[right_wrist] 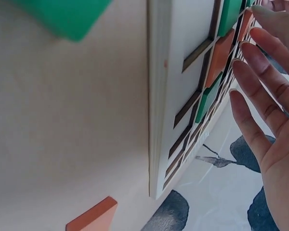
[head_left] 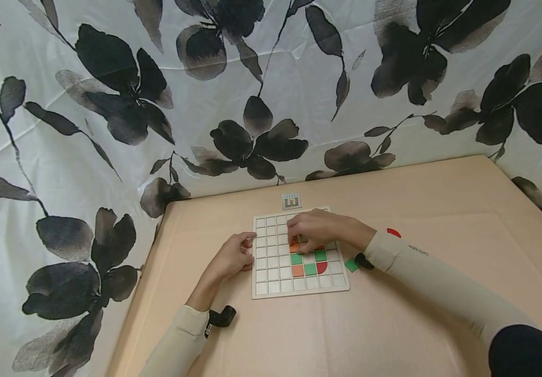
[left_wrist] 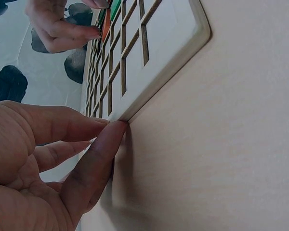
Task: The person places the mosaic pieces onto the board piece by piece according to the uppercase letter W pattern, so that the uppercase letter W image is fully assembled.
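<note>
A white grid board (head_left: 267, 293) lies on the table, with green, orange and red tiles in some squares. At its left edge, my left hand (head_left: 231, 256) pinches the rim between thumb and forefinger, as the left wrist view shows up close. My right hand (head_left: 320, 229) reaches over the board's middle. Its thumb and forefinger are at an orange tile (head_left: 294, 247), one on either side; the other fingers spread loosely in the right wrist view. Below that tile are a green tile (head_left: 296, 259), an orange tile (head_left: 297, 270) and a red rounded tile (head_left: 321, 267). The hand covers part of the grid.
A small patterned card (head_left: 291, 201) lies behind the board. To the right, a loose green tile (head_left: 352, 265) sits beside the right wrist, and a red piece (head_left: 394, 232) lies beyond the forearm. A floral cloth (head_left: 252, 78) hangs behind the wooden table (head_left: 271, 335).
</note>
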The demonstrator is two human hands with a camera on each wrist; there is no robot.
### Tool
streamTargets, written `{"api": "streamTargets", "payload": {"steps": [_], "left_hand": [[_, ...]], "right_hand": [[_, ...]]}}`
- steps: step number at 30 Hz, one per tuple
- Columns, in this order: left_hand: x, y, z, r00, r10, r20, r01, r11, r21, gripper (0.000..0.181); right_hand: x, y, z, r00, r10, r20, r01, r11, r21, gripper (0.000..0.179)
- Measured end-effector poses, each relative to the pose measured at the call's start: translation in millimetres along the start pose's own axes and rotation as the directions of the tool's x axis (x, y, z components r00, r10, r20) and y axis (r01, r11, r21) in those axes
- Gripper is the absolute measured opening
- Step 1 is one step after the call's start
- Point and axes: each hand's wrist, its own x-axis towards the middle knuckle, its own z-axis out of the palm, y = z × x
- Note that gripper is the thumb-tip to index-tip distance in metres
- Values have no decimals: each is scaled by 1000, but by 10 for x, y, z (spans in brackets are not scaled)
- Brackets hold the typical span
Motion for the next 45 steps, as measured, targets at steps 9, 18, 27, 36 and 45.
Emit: {"api": "streamTargets", "payload": {"steps": [9,18,27,36,45], "left_hand": [[14,0,-19,1000,-10,-9,10,1000,18,70],[26,20,-4,1000,-8,-6,8,1000,17,69],[17,47,12,1000,-12,4,12,1000,8,69],[12,68,2,1000,-30,1,30,1000,6,70],[25,75,-2,999,-34,5,34,999,3,70]], "right_hand": [[-42,20,-31,1000,3,4,-3,998,61,23],[-102,29,-58,1000,-11,-6,12,996,85,20],[-376,113,-99,996,86,17,-88,977,194,22],[-703,210,-139,989,145,5,-142,963,229,25],[-960,276,-147,977,211,-1,-202,935,291,28]]}}
